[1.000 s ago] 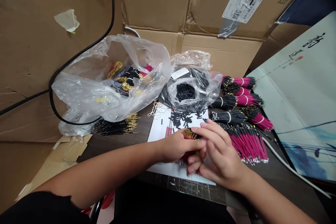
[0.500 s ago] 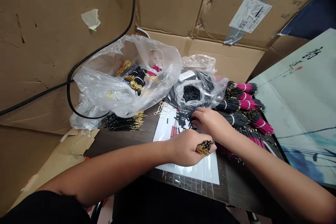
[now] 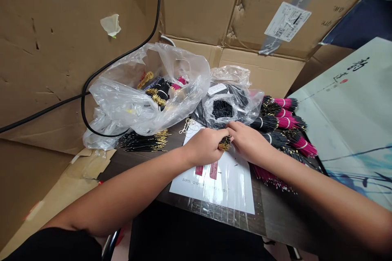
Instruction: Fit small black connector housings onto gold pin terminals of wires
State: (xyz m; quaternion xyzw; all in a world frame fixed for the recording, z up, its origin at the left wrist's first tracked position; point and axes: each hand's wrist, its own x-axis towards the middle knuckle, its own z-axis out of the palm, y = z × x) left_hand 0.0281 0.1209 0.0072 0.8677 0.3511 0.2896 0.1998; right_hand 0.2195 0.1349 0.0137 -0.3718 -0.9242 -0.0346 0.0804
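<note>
Tabletop [image 3: 284,216]: dark, below our two hands; clock directions run from where they come together.
Forearms: our left forearm [image 3: 137,189] slants in from eight o'clock, our right forearm [image 3: 306,183] from four.
Large clear bag [image 3: 122,110]: at ten o'clock, wires inside.
White sheet [image 3: 214,200]: toward six o'clock, taped flat.
Bag of black tubes [image 3: 222,110]: at twelve, just beyond our knuckles.
Left hand [image 3: 205,144]: knuckles up, curled firmly around the wire bundle [image 3: 224,145], whose gold ends face us.
Right hand [image 3: 248,140]: palm down, fingertips bent in against the bundle's far edge; we cannot tell whether they pinch anything.
</note>
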